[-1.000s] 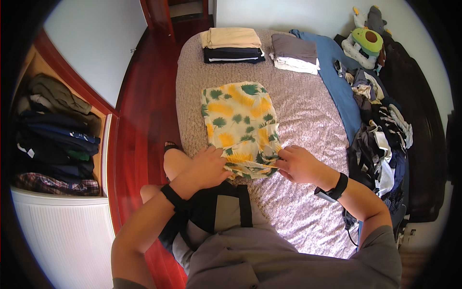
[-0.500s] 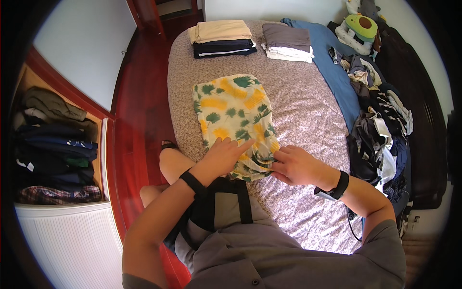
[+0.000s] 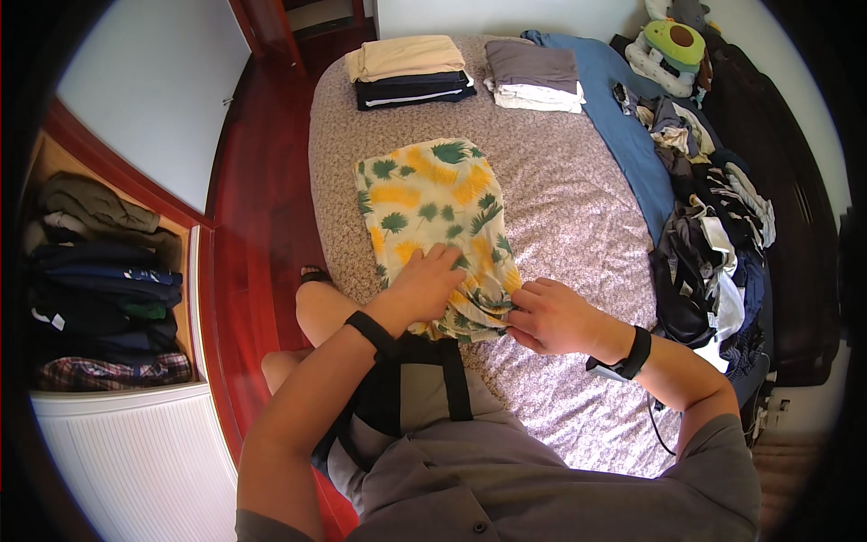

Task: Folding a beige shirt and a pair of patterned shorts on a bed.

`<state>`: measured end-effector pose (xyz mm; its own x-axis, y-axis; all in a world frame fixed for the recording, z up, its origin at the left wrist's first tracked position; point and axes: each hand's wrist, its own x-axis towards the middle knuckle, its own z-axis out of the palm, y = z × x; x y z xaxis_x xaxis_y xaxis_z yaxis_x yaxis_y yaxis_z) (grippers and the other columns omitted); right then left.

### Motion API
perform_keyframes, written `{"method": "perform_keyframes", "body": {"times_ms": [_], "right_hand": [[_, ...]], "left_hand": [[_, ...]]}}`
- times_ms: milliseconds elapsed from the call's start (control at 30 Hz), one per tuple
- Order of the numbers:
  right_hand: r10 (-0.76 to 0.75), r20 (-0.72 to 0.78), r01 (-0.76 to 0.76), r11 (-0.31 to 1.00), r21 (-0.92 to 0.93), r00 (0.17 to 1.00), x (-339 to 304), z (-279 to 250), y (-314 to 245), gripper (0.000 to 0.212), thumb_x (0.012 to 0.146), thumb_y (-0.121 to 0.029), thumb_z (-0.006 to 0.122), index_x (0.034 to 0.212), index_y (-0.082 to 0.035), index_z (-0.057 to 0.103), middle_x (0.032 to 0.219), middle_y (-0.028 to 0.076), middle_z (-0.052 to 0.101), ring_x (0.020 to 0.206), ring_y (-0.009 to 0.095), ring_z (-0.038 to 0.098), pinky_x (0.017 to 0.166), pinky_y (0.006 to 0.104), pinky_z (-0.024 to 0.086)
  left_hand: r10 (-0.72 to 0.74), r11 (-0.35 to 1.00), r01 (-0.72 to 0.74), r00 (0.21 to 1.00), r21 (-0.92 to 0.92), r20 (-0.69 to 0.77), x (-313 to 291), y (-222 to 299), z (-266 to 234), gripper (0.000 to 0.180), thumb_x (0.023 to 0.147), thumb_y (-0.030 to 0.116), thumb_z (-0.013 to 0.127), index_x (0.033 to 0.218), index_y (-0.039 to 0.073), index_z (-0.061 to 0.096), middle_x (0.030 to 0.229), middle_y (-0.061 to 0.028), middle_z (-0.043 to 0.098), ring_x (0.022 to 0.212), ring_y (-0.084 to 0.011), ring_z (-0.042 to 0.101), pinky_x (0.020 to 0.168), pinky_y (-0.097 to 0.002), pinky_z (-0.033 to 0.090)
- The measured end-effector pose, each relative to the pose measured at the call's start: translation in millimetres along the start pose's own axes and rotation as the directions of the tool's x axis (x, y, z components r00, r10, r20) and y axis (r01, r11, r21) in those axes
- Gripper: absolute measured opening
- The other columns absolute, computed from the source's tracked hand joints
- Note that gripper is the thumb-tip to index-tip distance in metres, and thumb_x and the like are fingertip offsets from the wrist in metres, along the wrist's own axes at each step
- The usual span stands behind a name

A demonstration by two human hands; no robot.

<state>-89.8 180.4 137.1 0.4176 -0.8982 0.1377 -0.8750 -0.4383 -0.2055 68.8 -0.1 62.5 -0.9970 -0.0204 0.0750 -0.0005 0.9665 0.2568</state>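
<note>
A cream garment (image 3: 433, 203) with yellow and green leaf print lies on the bed in front of me, in a rough rectangle. Whether it is a shirt or shorts I cannot tell. My left hand (image 3: 423, 285) rests on its near part, fingers spread over the cloth. At the near right corner my right hand (image 3: 558, 316) pinches the garment's edge, where the fabric bunches into creases. Each wrist wears a black band.
Folded clothes stand in a beige and dark stack (image 3: 411, 68) and a grey and white stack (image 3: 535, 77) at the bed's far end. A loose clothes heap (image 3: 700, 244) lies along the right. An open cabinet (image 3: 108, 298) of clothes is at left. A green plush toy (image 3: 673, 45) sits far right.
My left hand has gone from a pointing pose to lying flatter on the cloth, slightly nearer its middle. The right hand still pinches the corner; the view has shifted slightly.
</note>
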Motion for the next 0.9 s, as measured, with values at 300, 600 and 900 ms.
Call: {"method": "perform_keyframes", "body": {"times_ms": [300,600,900], "right_hand": [[0.286,-0.016,-0.286,0.954,-0.092,0.958,-11.6,5.2,9.3,0.014,0.068,-0.013,0.064,0.071,-0.007,0.052,0.075,0.007,0.048,0.071,0.025,0.052,0.063,0.0356,0.044],[0.114,-0.028,-0.115,0.993,-0.021,0.993,-11.1,-14.9,16.2,0.02,0.071,-0.019,0.066,0.071,-0.007,0.05,0.077,0.007,0.047,0.072,0.024,0.051,0.063,0.0347,0.044],[-0.043,-0.12,0.036,0.998,-0.053,0.992,-19.1,-8.5,6.7,0.013,0.071,-0.015,0.065,0.076,-0.007,0.057,0.091,0.008,0.054,0.08,0.023,0.053,0.068,0.0326,0.047]], "left_hand": [[-0.188,0.976,0.184,0.982,-0.113,-0.021,-45.0,-16.8,-22.8,0.022,0.064,0.011,0.062,0.086,0.007,0.062,0.095,-0.01,0.049,0.1,-0.0272,0.046,0.08,-0.0405,0.038],[0.164,0.986,-0.163,0.972,0.02,-0.168,-73.8,6.9,-67.8,0.028,0.066,0.005,0.06,0.093,0.0,0.06,0.096,-0.0103,0.053,0.091,-0.0279,0.051,0.079,-0.0362,0.043],[0.38,0.92,-0.356,0.912,0.163,-0.152,-95.3,26.3,-60.4,0.024,0.07,0.013,0.054,0.09,0.0,0.058,0.087,-0.0077,0.052,0.08,-0.0205,0.053,0.071,-0.0285,0.044]]}}
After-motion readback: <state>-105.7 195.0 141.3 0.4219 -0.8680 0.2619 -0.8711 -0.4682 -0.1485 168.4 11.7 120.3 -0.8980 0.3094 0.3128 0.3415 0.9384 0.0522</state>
